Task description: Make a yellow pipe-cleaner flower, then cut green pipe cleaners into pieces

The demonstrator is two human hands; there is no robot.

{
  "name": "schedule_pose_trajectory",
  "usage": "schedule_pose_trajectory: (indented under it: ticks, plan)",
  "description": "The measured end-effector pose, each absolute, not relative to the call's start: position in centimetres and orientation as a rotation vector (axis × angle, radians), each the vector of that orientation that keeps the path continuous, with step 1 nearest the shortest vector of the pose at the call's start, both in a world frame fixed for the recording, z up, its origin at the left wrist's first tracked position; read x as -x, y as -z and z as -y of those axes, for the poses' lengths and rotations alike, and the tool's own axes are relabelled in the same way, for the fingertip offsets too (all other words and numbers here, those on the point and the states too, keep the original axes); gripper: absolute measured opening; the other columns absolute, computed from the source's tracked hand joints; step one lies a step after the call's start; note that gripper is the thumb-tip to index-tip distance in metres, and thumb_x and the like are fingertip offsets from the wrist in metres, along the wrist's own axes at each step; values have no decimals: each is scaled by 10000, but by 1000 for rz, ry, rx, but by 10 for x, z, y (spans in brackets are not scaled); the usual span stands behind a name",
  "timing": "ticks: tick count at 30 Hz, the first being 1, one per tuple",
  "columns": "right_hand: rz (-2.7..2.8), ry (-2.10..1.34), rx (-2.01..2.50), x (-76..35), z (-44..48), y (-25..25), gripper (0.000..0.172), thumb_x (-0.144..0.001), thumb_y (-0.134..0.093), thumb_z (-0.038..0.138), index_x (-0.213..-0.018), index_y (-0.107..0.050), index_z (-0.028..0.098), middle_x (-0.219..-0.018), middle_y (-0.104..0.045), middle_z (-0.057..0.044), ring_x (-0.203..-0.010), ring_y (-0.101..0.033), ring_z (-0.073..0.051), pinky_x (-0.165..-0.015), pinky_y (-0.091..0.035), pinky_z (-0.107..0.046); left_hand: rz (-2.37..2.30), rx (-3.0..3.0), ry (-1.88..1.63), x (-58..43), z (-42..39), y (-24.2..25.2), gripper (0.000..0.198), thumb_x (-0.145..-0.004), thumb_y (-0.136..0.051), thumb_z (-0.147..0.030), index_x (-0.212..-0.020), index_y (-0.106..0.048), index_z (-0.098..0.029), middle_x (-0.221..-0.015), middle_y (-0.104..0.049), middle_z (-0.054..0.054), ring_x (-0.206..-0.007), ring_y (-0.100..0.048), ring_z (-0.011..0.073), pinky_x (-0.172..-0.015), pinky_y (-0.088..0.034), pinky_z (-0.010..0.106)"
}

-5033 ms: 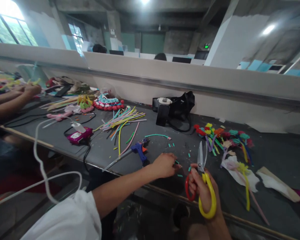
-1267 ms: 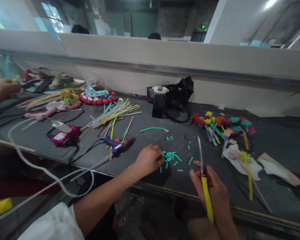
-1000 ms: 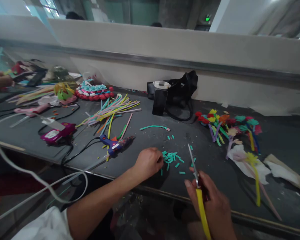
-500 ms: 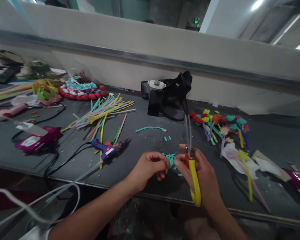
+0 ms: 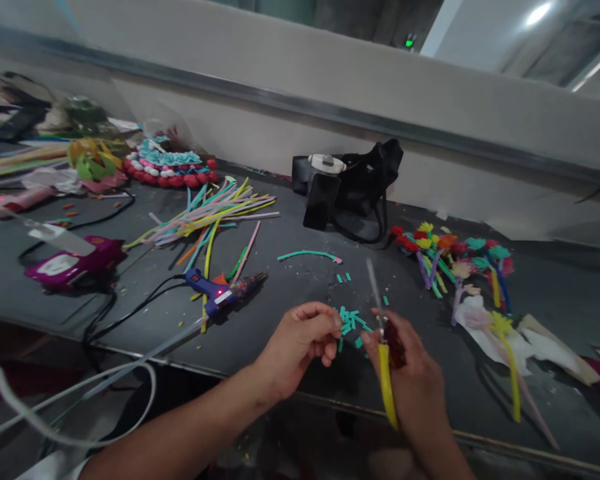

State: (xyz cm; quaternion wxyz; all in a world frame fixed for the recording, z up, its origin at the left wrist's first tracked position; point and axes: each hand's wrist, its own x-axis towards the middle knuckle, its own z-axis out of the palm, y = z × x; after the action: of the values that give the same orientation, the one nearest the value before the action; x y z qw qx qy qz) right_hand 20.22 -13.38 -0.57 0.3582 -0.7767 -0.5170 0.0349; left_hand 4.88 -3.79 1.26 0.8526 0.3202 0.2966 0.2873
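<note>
My left hand (image 5: 300, 343) is closed in a pinch over the dark tabletop, at the left edge of a small pile of cut teal pieces (image 5: 349, 321). Whatever sits between its fingertips is too small or hidden to make out. In my right hand (image 5: 417, 377) is a pair of scissors (image 5: 386, 380) with a yellow and a red handle, its blurred blades pointing away from me. Several teal bits lie around the pile. Beyond my hands is a thin teal strip (image 5: 307, 253) with a pink end.
To the left are a blue glue gun (image 5: 213, 293) with a cord, a purple glue gun (image 5: 75, 263) and a heap of coloured strips (image 5: 215, 217). A phone (image 5: 321, 202) and black bag (image 5: 367, 177) stand at the back. Colourful craft flowers (image 5: 445, 250) lie right.
My right hand has shifted slightly away from my left, and the scissors have turned so their blades lean more to the left. The view has swung a little. My left hand keeps its pinch.
</note>
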Motion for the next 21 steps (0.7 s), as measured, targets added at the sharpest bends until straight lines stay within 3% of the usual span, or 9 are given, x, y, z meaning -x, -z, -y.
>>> schedule_pose_trajectory:
  ticks: [3, 6, 13, 21]
  plan:
    - [1431, 5, 2046, -206, 140, 17, 447, -845, -561, 506, -1200, -550, 235, -1030, -671, -72, -874, -656, -229, -764, -516, -358, -595, -610, -654, -51, 42, -13, 172, -658, -716, -264, -712, -602, -147, -619, -579, -26, -407, -497, 55, -406, -394, 176]
    - [1529, 99, 1972, -204, 146, 23, 432, -843, -563, 514, -1163, -566, 224, -992, -671, -81, -929, -639, -255, -793, -515, -386, -583, -568, -707, -52, 46, -13, 202, -665, -736, -290, -711, -600, -148, -640, -581, -18, -452, -518, 60, -449, -410, 175]
    - [1682, 109, 1851, -190, 150, 24, 393, -847, -570, 508, -1118, -584, 223, -911, -698, -73, -825, -676, -234, -695, -546, -338, -538, -455, -783, -54, 49, -11, 166, -679, -761, -240, -763, -643, -159, -676, -640, 2, -596, -591, 100, -627, -481, 226]
    - [1724, 268, 1770, -183, 149, 17, 372, -886, -510, 514, -1075, -585, 203, -830, -715, -67, -706, -700, -202, -613, -556, -291, -557, -480, -796, -52, 51, -13, 150, -669, -768, -217, -739, -651, -155, -681, -649, 7, -604, -593, 107, -655, -484, 246]
